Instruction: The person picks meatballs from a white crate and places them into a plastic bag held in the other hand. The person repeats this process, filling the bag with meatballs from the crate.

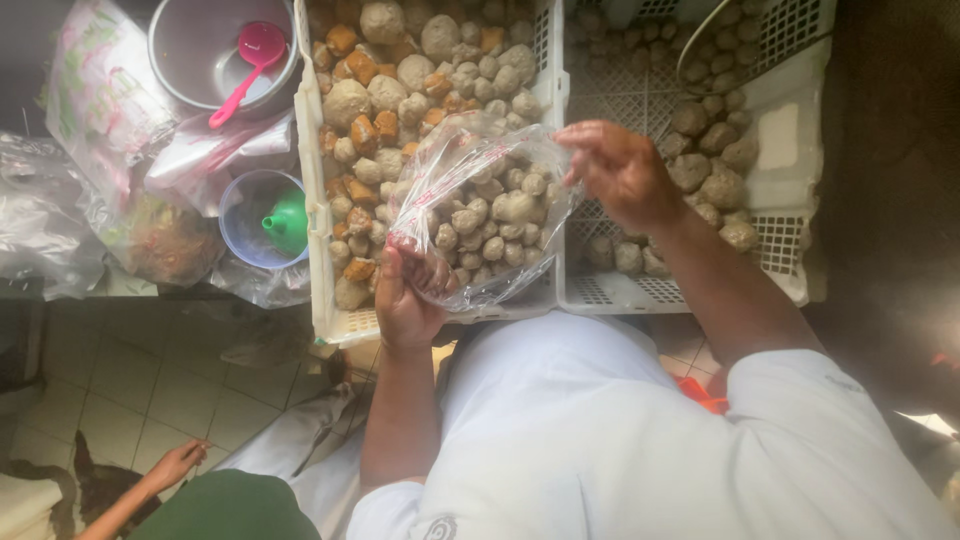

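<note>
Two hands hold one clear plastic bag [480,215] half full of small grey meatballs, just above the near edge of a white slotted crate [318,215]. The left hand [408,295] has its fingers curled shut around the bag's lower corner, and the right hand [622,172] pinches the bag's upper rim between closed fingertips. The crate below is heaped with larger meatballs and orange-brown fried chunks. A second white crate [790,130] beside it, to the right, holds fewer meatballs. To the left stand a metal pot [190,60] with a pink ladle [248,65] in it and a small bowl with a green funnel [288,222]. Another person's hand [178,462] shows near the tiled floor at lower left.
</note>
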